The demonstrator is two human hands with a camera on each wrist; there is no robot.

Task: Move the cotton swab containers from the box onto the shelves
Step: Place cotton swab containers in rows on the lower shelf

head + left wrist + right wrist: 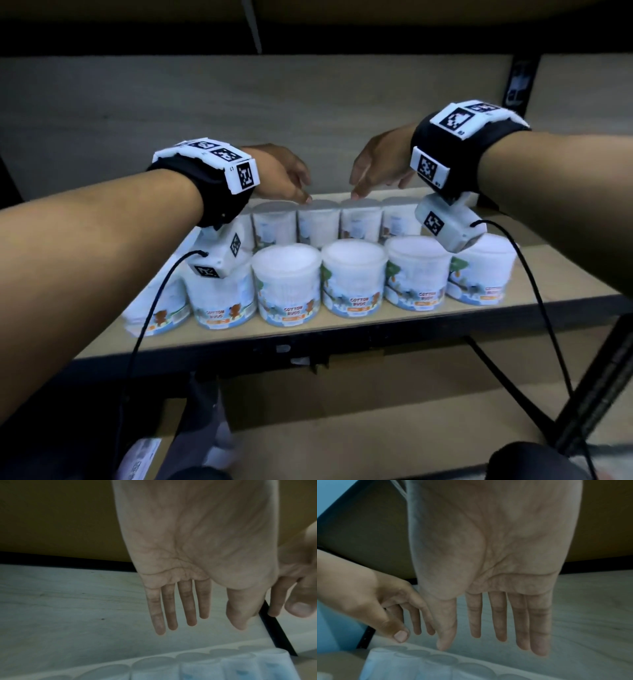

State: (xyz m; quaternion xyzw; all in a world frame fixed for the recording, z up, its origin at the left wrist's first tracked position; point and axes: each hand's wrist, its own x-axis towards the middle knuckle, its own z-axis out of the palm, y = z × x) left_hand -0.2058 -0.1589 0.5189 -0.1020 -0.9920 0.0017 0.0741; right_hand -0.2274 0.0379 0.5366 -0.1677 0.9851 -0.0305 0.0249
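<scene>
Two rows of white cotton swab containers (pixel 287 284) with "COTTON BUDS" labels stand on the wooden shelf (pixel 548 294). The back row (pixel 318 224) sits behind the front one. My left hand (pixel 284 181) hovers just above the back row, fingers straight and empty (pixel 181 608). My right hand (pixel 376 168) hovers beside it, also flat with nothing in it (pixel 501 615). Both thumbs point down near the container lids (pixel 423 660). The box is not in view.
A black metal frame (pixel 308 346) edges the shelf front, with a diagonal brace (pixel 596 387) at the right. A lower shelf (pixel 342 428) lies beneath. The grey back panel (pixel 171 113) stands close behind the containers. Cables hang from both wrist cameras.
</scene>
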